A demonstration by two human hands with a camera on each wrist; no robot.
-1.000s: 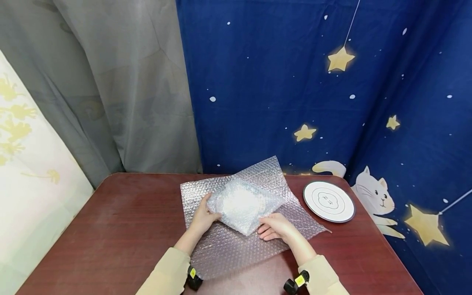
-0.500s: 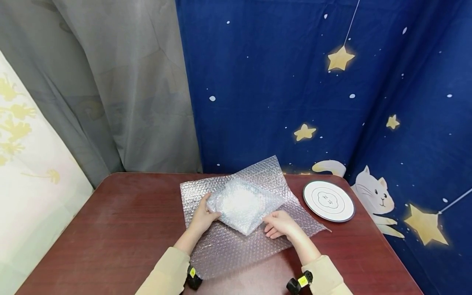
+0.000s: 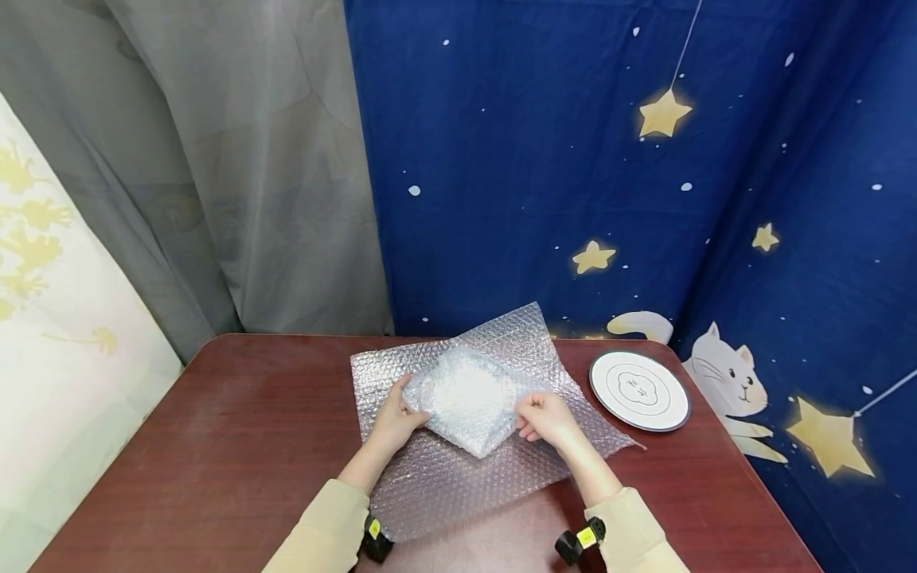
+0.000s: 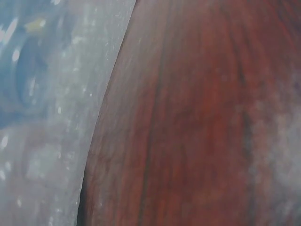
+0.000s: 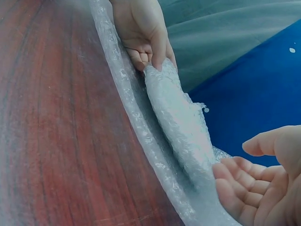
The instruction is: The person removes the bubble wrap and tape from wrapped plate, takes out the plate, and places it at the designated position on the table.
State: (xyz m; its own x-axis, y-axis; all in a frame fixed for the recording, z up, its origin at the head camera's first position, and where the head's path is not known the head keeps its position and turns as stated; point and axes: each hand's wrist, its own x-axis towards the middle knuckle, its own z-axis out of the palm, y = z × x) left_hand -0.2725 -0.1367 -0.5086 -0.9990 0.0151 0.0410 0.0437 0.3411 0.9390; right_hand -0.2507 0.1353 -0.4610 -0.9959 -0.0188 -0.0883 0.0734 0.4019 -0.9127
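Note:
A flat bundle in clear bubble wrap (image 3: 469,402), with a bright glare on top, lies over a larger spread sheet of bubble wrap (image 3: 444,493) in the head view. My left hand (image 3: 393,418) grips the bundle's left edge, thumb on top and fingers on the far side. Beside the right corner is my right hand (image 3: 547,416). In the right wrist view, the fingers of that right hand (image 5: 258,188) are loosely bent at the end of the bundle (image 5: 181,117), and the thumb stands apart from them. At the bundle's far end the left hand (image 5: 141,33) pinches it.
A white plate (image 3: 640,391) with a dark rim and a line drawing lies at the right of the reddish-brown table (image 3: 215,461). Behind the table hang a grey curtain (image 3: 286,199) and a blue star-patterned curtain (image 3: 501,159). The left wrist view shows mostly tabletop.
My right hand has moved from the bundle's lower right edge slightly up and right to its right corner. The left hand and the bundle have stayed in place.

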